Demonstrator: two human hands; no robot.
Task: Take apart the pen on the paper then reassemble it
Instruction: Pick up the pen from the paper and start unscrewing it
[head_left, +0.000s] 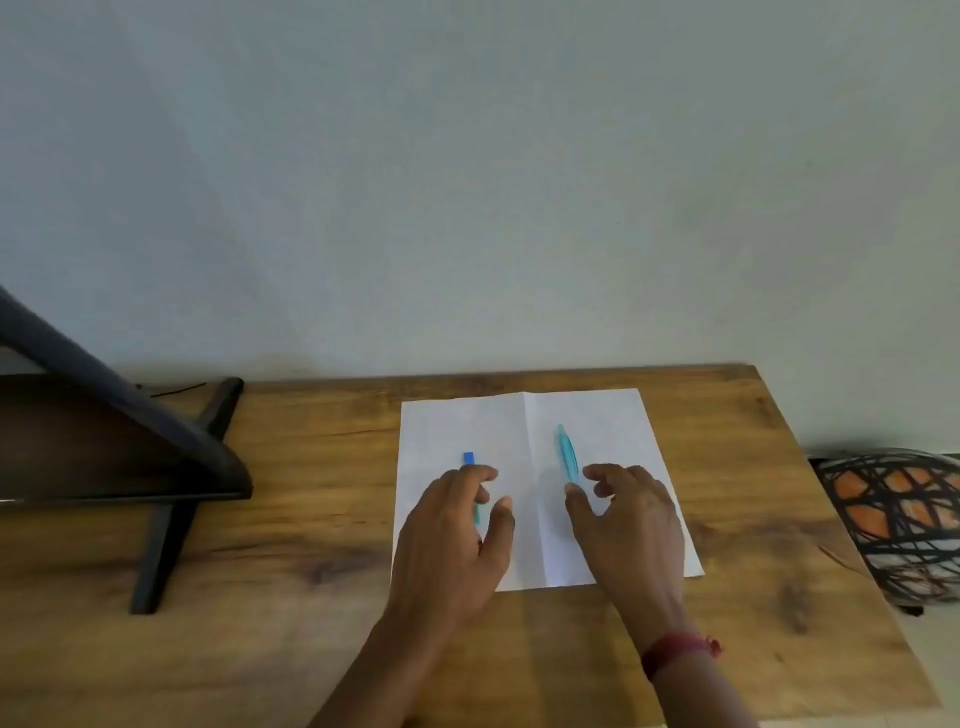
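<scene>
Take-apart half looked at least partly done: 2 pcs lay well apart on the paper (613, 415), either side of its centre fold.

L hand (457, 530): fingers curled over the blue-tipped piece (469, 458), gripping it as far as I could judge. The blue end stuck out just beyond the fingertips, and a sliver of teal showed between index finger & thumb. Rest of that pc was hidden under the hand.

R hand (628, 514): relaxed, fingers spread, holding nothing. The teal barrel (567, 454) lay flat on the sheet just inboard of it, running away from the thumb. Thumb tip was at the barrel's near end; touching or just shy, couldn't tell.

Whether a refill, spring or other small bits were out too: not visible, too blurred.

Left to do, by my read: R hand picks up the barrel, the 2 pcs get lined up end to end & pushed or screwed together. Reassembly hadn't started, since the pcs were apart.
</scene>
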